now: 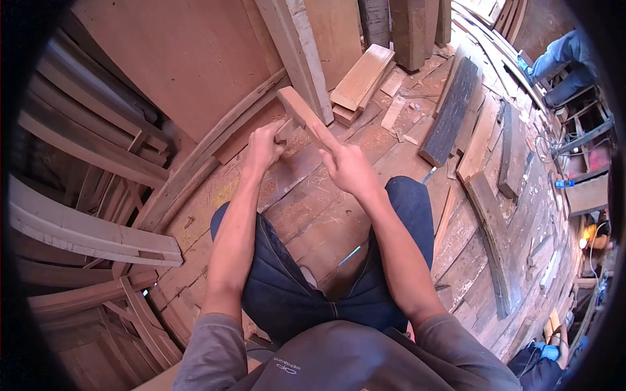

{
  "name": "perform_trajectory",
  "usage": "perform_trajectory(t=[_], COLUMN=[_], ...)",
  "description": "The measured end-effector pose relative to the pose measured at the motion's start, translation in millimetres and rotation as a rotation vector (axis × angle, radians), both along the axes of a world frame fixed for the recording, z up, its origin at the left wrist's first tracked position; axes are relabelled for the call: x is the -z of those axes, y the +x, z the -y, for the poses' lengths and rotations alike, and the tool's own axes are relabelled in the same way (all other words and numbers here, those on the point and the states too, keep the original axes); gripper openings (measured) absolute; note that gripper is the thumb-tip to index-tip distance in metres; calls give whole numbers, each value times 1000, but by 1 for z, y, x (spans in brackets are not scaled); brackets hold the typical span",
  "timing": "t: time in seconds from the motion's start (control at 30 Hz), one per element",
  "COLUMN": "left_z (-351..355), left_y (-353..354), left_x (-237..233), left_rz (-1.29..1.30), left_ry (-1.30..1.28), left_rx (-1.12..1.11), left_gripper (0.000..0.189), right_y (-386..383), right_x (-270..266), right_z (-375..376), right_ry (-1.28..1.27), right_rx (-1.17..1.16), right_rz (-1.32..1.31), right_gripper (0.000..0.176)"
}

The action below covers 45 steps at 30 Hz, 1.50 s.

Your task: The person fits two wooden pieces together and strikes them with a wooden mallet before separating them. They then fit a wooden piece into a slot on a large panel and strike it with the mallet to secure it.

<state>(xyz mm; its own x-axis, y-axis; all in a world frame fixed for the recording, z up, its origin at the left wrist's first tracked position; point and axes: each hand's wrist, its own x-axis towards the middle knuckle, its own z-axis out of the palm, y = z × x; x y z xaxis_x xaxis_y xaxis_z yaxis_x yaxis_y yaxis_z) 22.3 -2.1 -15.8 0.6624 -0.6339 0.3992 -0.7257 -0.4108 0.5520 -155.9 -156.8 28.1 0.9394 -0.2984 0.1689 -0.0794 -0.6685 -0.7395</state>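
Holds a short, light brown wooden block [285, 130] in the curled left hand [263, 148] and a longer, flat, reddish-brown wooden bar [306, 116] in the right hand [349, 166], both up in front of the body, touching or joined, cannot tell which. Looks like lining up one with the other, so probably calls for a steady grip and a close look. Leans over a worn brown plank floor [306, 210] with pale wood scraps [391, 112], near stacked tan boards [365, 75], a long black plank [450, 114] and, far right, another person in blue jeans [572, 68].
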Motion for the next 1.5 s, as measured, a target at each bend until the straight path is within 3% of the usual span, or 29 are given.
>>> perform_trajectory(t=[0.03, 0.2, 0.3, 0.37, 0.47, 0.5, 0.6, 0.63, 0.7, 0.77, 0.87, 0.97, 1.1, 1.23, 1.33, 1.37, 1.47, 1.5], left_z=[-2, -14, -4, -8, -14, -17, -6, -4, -8, -10, -12, -2, 4, 19, 25, 26, 22, 20], left_y=[-2, 21, -2, -1, 7, 9, -9, -9, -10, -3, -2, -19, -32, -57, -80, -83, -72, -68], left_x=[2, 24, 0, 9, 11, 10, -7, 0, 5, 5, 3, -6, -7, 3, 1, 0, 9, 5], left_rz=[6, -60, 81, 94, -31, -99, 21, 90, 82, 45, -20, 27, 52, -13, -122, -157, 4, -92], left_ry=[24, 255, -22, -16, 116, 188, 38, 35, 91, 138, 137, 13, -27, -59, 136, 235, 167, 186], left_rx=[-10, -131, 12, 8, -85, -129, -41, -40, -79, -114, -129, -96, -30, 149, 154, 162, 335, 340], left_gripper=[34, 43, 43, 44, 46, 47, 42, 42, 45, 47, 48, 45, 42, 41, 48, 60, 88, 101], right_y=[-6, -5, -4, -4, -6, -10, -4, -1, -5, -14, 3, 0, 22, 23, 20, 17, 15, 16], right_x=[-8, 3, 1, 10, 13, -12, -17, -11, 9, -4, 6, -3, 45, 18, 22, 23, 30, 38], right_z=[-3, -6, 11, 10, -10, -6, 10, 8, 3, -9, 17, 32, 26, 1, -5, -5, 2, 9], right_ry=[-14, -42, 9, -1, -108, -48, 68, -21, -55, -52, -67, 79, 369, 438, 315, 332, 301, 332], right_rx=[-4, -141, -50, 6, -160, -181, 12, 76, -16, -128, 23, 244, 367, 454, 495, 487, 431, 420], right_rz=[-81, -4, -102, -88, 96, -12, -99, -105, -67, -22, -222, -220, 186, 264, 188, 133, 117, 115], right_gripper=[62, 57, 58, 59, 59, 59, 58, 57, 55, 51, 54, 56, 66, 66, 71, 71, 64, 61])
